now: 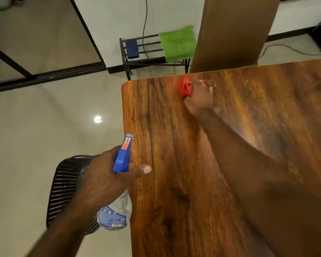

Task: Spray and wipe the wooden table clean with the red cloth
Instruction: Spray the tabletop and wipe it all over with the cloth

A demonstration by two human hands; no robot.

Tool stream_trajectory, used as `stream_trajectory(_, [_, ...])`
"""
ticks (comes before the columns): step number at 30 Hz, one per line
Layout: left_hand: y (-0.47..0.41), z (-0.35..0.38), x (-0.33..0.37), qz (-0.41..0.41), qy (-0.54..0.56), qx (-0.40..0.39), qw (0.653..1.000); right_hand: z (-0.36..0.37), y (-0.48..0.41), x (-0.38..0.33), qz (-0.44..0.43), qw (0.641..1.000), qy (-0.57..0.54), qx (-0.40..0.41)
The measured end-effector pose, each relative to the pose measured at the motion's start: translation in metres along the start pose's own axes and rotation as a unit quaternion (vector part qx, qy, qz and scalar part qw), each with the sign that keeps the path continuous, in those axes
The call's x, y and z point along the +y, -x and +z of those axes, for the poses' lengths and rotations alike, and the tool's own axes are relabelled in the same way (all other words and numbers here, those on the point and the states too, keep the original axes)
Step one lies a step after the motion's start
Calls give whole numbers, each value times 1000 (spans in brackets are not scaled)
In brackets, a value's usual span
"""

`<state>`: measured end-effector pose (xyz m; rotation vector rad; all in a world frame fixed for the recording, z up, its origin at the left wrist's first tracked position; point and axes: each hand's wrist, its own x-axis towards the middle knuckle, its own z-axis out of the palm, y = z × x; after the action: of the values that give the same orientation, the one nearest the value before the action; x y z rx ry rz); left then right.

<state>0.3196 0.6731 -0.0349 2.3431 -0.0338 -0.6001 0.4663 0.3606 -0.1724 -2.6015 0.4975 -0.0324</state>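
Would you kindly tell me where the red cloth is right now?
In the head view, the red cloth is bunched under the right hand on the wooden table, near its far-left corner.

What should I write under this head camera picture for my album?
Right hand wipes the wooden table with a red cloth; left hand holds a spray bottle.

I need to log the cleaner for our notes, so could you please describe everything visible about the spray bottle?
The spray bottle has a blue plastic trigger head with a red and yellow sticker on top and a clear body bearing a blue and white label. The left hand grips its neck, thumb out toward the table. It is held tilted in the air at the table's left edge, its nozzle aimed away from the person, touching nothing but the hand. How much liquid it holds cannot be told.
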Motion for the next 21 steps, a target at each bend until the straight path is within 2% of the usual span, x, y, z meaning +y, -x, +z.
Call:
stream_trajectory(2, [5, 2, 0, 0, -2, -2, 1000, -21, 6, 53, 67, 997, -5, 25])
stream_trajectory(4, [12, 2, -2, -1, 10, -8, 1000, -37, 26, 93, 96, 994, 0, 44])
stream_trajectory(8, [31, 0, -2, -11, 28, -22, 999, -45, 72, 99, 123, 992, 0, 43])
stream_trajectory(10, [42, -1, 4, -10, 26, -16, 999, -35, 92, 74, 84, 996, 14, 18])
stream_trajectory(13, [62, -5, 15, -7, 29, -12, 999, -11, 131, 24, -27, 998, 25, -50])
stream_trajectory(17, [88, -9, 25, -8, 50, -25, 998, 18, 203, -13, -184, 969, 73, -144])
stream_trajectory(19, [98, -12, 25, -3, 32, -23, 999, 15, 232, 1, -216, 960, 54, -169])
stream_trajectory(21, [108, -16, 21, -9, 24, -22, 999, -1, 250, 31, -188, 968, 41, -163])
